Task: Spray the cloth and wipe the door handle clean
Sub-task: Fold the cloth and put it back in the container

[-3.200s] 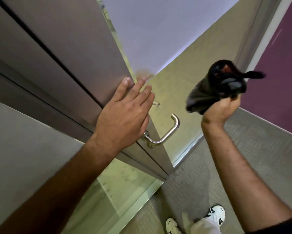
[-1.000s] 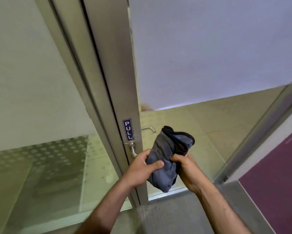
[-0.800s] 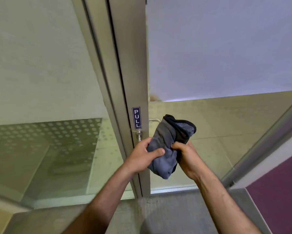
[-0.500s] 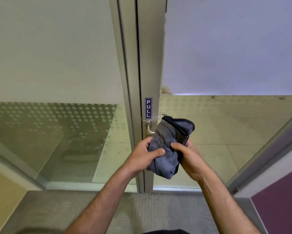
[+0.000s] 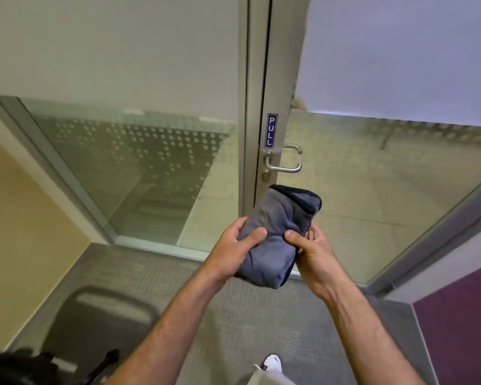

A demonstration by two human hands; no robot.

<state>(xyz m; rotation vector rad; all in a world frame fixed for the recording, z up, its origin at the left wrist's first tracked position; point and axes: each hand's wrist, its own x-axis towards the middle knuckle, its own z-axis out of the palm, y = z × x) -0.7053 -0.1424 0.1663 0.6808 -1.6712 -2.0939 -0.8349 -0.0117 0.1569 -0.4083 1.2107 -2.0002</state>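
Both hands grip the folded grey microfibre cloth [image 5: 275,240], the left hand [image 5: 238,245] on its left edge, the right hand [image 5: 310,250] on its right, just below the lever door handle [image 5: 282,165]. No spray bottle shows. A flat, firm pad should wrap the lever best; bunching would likely miss its underside.

The cloth [image 5: 275,234] is grey with a dark, near-black edge. The door handle [image 5: 282,165] is silvery metal. The sign [image 5: 272,130] is dark blue with white letters reading PULL. The glass panel [image 5: 139,162] carries a frosted band and rows of pale dots. The carpet [image 5: 233,309] is grey, the wall panel [image 5: 461,329] deep purple, and the shoe [image 5: 272,363] white.
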